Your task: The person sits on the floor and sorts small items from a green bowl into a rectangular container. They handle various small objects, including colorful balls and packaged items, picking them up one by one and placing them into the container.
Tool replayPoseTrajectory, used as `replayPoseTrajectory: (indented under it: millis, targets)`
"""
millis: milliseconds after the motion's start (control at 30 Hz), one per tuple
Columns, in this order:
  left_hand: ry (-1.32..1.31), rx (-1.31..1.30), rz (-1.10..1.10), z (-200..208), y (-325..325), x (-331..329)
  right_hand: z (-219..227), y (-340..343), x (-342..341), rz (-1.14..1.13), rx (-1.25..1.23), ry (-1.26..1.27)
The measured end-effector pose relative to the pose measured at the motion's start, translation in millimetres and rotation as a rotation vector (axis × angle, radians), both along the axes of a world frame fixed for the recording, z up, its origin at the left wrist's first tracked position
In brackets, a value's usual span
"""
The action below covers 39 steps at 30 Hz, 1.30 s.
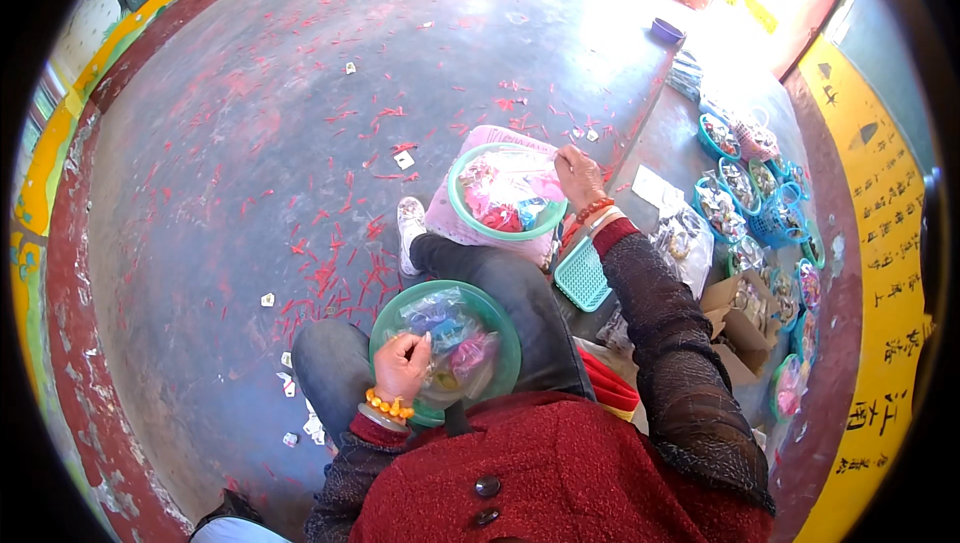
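A green basin (507,315) rests on my lap, holding clear plastic bags (462,328) with blue, pink and yellowish contents. My left hand (402,367), with an orange bead bracelet at the wrist, is closed over its left side, pinching the edge of a clear bag. Farther off, a pale green basin (457,205) stands on a pink patterned cover and contains pink, red and blue packets (500,198) under shiny clear film. At that basin's right rim is my right hand (580,177), its fingers closed; whatever lies between them is too small to make out.
On the right are a green mesh basket (582,278), an open cardboard box (745,358), a clear plastic bag (683,245) and several filled baskets, including a blue one (778,221). Red scraps (335,273) litter the floor. A purple basin (666,31) stands far right.
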<state>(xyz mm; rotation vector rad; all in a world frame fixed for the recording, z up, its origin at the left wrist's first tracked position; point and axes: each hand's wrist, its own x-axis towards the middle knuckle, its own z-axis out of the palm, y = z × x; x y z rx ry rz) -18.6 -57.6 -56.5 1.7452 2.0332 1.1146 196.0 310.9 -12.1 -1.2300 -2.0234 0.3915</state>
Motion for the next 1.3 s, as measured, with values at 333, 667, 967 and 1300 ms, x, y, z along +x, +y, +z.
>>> replayPoseTrajectory:
  millis: [333, 667, 967, 1300]
  targets:
    - [-0.938, -0.165, -0.038, 10.2, 1.8, 7.8, 67.6, -124.6, -23.0, 0.457, -0.888, 0.997]
    - [-1.561, -0.02, -0.347, 43.2, -2.5, 23.1, 31.4, -241.4, -58.7, 0.487, -1.317, 1.234]
    - [-1.541, -0.114, -0.133, 39.2, -3.2, 29.5, 24.6, -249.8, -52.8, 0.58, -1.308, 1.138]
    - [-1.627, -0.044, -0.133, 40.1, -1.8, 34.7, 12.5, -259.4, -40.9, 0.593, -1.646, 0.904]
